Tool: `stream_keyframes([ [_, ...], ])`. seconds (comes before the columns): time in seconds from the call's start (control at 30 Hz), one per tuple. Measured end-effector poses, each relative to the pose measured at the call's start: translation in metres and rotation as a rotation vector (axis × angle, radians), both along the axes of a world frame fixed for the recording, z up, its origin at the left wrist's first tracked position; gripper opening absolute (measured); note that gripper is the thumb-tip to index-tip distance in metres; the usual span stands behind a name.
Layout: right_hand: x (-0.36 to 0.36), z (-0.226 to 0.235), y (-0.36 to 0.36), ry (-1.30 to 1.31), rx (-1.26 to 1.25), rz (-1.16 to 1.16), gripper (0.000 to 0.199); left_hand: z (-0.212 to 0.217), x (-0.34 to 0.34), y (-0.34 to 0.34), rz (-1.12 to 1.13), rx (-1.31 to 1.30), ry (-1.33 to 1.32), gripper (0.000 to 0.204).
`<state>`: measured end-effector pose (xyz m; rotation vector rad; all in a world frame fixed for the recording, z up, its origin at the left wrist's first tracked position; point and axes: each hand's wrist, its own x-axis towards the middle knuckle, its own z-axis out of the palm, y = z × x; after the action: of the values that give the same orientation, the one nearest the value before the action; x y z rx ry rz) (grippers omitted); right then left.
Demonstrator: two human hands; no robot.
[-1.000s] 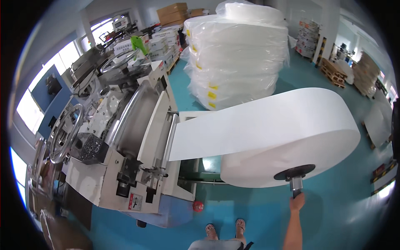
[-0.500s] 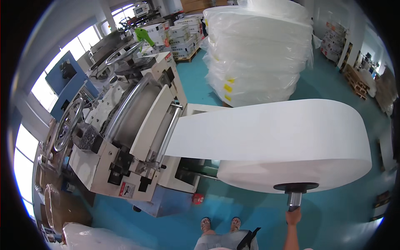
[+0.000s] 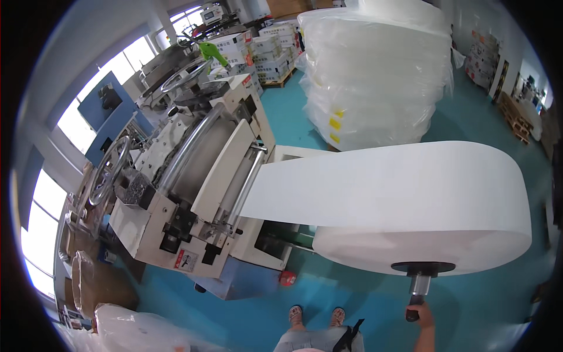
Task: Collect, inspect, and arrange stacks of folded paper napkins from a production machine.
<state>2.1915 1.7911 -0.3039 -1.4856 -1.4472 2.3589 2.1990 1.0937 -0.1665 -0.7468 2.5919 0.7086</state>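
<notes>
A large white roll (image 3: pixel 422 249) of sheet material sits on a shaft at the right. From its top, a broad white web (image 3: pixel 340 188) runs left into a cream-coloured machine (image 3: pixel 193 234). On the near face of the roll is a black round flange (image 3: pixel 423 268), from which a shiny metal shaft (image 3: pixel 419 286) sticks out toward me. My right hand (image 3: pixel 425 315) is closed round the dark handle (image 3: pixel 413 315) at the shaft's end. Part of that handle shows past my fingers. My left hand is out of view.
A tall stack of plastic-wrapped white rolls (image 3: pixel 375 76) stands beyond the web. Boxes on a pallet (image 3: pixel 272 61) are at the far left. Below the machine are a bluish bin (image 3: pixel 246 281) and a small red object (image 3: pixel 287 278). Clear plastic wrapping (image 3: pixel 135 328) lies at lower left.
The whole scene has shifted slightly right in view. More of the dark handle shows beside my right hand, which still grips it.
</notes>
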Motion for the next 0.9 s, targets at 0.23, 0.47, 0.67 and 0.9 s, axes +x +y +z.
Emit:
stream_keyframes([
  [0.23,-0.011,0.007,-0.009,-0.131,0.462,0.014,0.035,0.006,0.010,0.008,0.069,-0.018,0.060,0.032],
  [0.47,0.005,-0.073,-0.001,-0.527,1.185,-0.092,0.056,-0.014,0.049,0.052,0.242,0.021,0.141,0.031],
  [0.67,-0.064,0.030,-0.066,-0.565,1.094,0.474,0.036,-0.044,0.092,0.076,0.536,0.049,0.294,0.030],
  [0.9,-0.184,0.060,-0.257,-0.237,0.568,0.722,0.027,-0.096,0.073,0.033,0.788,0.169,0.434,0.030],
])
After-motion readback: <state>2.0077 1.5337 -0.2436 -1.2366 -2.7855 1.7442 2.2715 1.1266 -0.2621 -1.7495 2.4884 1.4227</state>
